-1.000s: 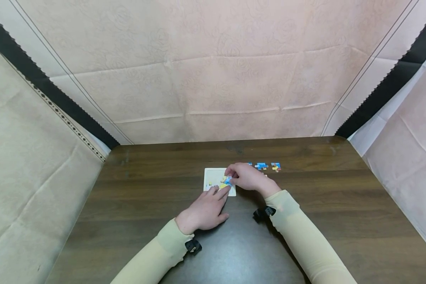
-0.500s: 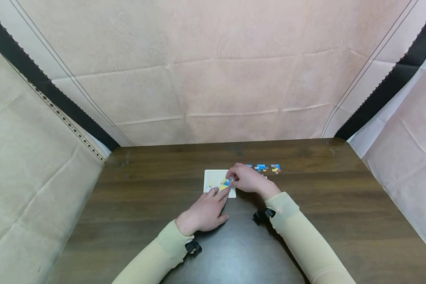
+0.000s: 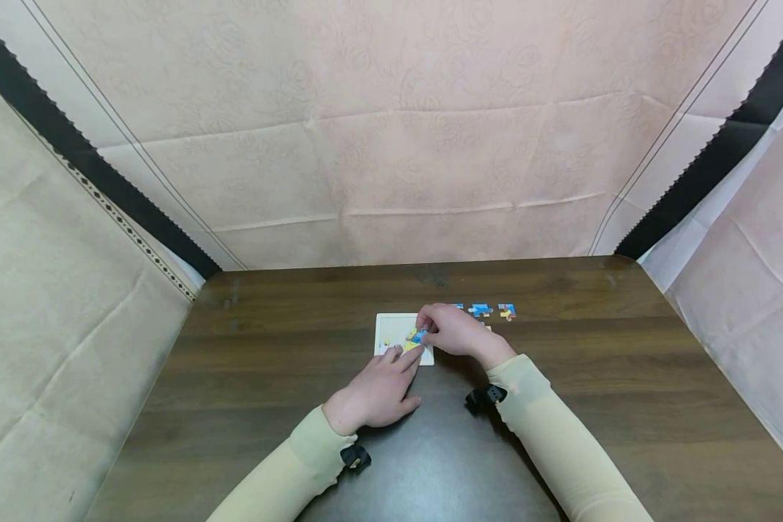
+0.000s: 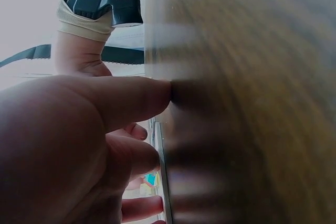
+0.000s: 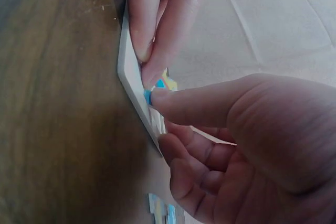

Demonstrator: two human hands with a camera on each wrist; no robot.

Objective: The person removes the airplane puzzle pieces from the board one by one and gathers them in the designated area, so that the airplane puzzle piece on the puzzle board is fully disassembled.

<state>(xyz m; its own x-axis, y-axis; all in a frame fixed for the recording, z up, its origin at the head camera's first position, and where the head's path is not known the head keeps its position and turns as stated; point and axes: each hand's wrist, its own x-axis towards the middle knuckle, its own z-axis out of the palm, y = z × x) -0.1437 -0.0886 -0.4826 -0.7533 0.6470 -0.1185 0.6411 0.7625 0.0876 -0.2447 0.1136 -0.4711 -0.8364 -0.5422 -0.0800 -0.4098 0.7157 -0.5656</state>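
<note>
A white puzzle board [image 3: 391,324] with a partly coloured picture lies flat on the brown table. My left hand [image 3: 375,391] rests its extended fingers on the board's near edge, and its thumb touches the table in the left wrist view. From the right, my right hand [image 3: 460,333] reaches over the board and pinches a small blue jigsaw piece [image 5: 147,96] at the board's surface. The piece's far side is hidden by the fingers. Yellow and blue picture parts show beside the fingertips.
Loose jigsaw pieces lie beyond my right hand: a blue one [image 3: 480,310] and a blue, red and yellow one [image 3: 507,312]. Others there are partly hidden by the hand. A pale cloth [image 3: 431,181] hangs behind the table [image 3: 267,326].
The head view has tipped slightly, so everything sits a little lower. Both hands stay at the board, with barely any finger motion at the blue piece.
</note>
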